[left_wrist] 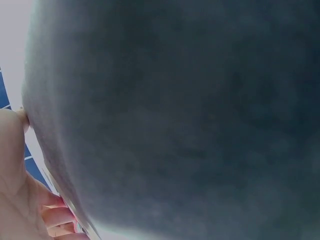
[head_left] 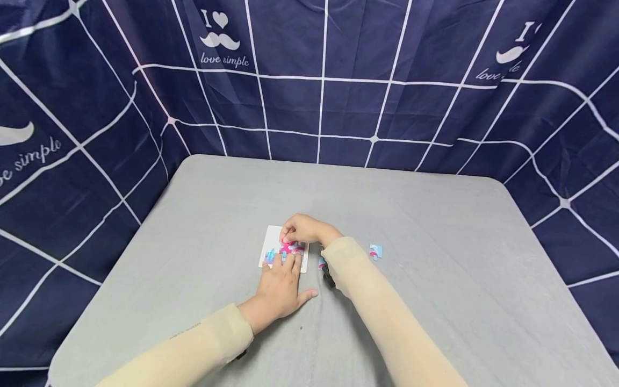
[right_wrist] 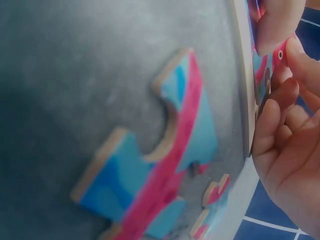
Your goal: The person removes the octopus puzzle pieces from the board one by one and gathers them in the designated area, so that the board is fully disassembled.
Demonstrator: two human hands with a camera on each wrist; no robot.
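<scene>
While the right hand [head_left: 306, 229] pinches one piece [right_wrist: 282, 49], the left [head_left: 281, 287] splays over one puzzle [head_left: 272, 236].

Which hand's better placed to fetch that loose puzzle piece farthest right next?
Probably the right hand: the loose piece lies on that side, though it should first release the pink piece it pinches. The left hand touches the board.

The puzzle piece [right_wrist: 159, 187] looks wooden, the tabletop [head_left: 435, 258] matt, the curtain [head_left: 290, 102] creased cloth.

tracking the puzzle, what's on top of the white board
Pink and blue puzzle pieces lie there; the left hand and right hand cover parts of the white board, hiding whatever lies beneath.
</scene>
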